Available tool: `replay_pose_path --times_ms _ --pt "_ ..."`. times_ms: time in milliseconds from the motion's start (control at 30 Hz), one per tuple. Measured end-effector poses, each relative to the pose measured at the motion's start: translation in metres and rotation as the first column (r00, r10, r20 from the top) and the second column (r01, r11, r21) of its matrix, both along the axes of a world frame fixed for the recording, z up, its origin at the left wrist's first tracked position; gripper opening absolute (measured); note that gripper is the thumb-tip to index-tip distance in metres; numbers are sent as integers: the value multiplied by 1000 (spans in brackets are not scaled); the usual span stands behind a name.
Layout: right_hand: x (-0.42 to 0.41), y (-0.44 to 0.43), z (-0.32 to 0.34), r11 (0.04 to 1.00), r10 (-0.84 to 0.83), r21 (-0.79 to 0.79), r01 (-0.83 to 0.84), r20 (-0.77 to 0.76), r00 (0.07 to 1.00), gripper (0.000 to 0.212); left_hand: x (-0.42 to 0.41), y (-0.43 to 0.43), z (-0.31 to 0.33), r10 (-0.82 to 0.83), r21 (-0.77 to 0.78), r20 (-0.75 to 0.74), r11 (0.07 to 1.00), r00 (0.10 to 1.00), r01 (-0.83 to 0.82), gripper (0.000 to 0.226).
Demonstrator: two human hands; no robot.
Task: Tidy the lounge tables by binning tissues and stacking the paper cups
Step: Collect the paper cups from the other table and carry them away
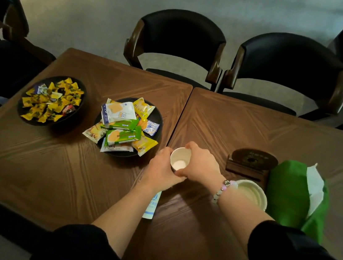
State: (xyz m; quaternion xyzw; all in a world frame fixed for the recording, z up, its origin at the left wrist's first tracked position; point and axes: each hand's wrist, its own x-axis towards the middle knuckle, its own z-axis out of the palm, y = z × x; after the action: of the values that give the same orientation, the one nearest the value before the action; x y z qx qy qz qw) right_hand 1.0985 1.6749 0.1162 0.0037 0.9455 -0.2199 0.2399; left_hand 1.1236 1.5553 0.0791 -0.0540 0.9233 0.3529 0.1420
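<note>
1. Paper cup (180,158) is right where the left table (50,168) meets the right table (254,128). Snack bowl (160,115) is just left of it, wooden stand (247,167) is off right, and there's bare wood nearer the person.
2. Left hand (160,168) and right hand (200,166) both curl snug round that cup.
3. Second cup (252,194) is by the right wrist.

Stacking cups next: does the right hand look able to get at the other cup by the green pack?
Probably, once freed: the right hand holds the small cup; the other cup stands unblocked beside its wrist.
</note>
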Motion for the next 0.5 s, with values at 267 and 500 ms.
replay_pose_path --times_ms 267,500 --pt "5 0 -6 998 -31 -55 31 -4 999 74 4 -5 13 -104 -424 120 894 987 146 67" --pt "19 1 -15 990 -32 -139 27 -38 999 77 16 -17 11 50 -502 396 848 917 171 93"
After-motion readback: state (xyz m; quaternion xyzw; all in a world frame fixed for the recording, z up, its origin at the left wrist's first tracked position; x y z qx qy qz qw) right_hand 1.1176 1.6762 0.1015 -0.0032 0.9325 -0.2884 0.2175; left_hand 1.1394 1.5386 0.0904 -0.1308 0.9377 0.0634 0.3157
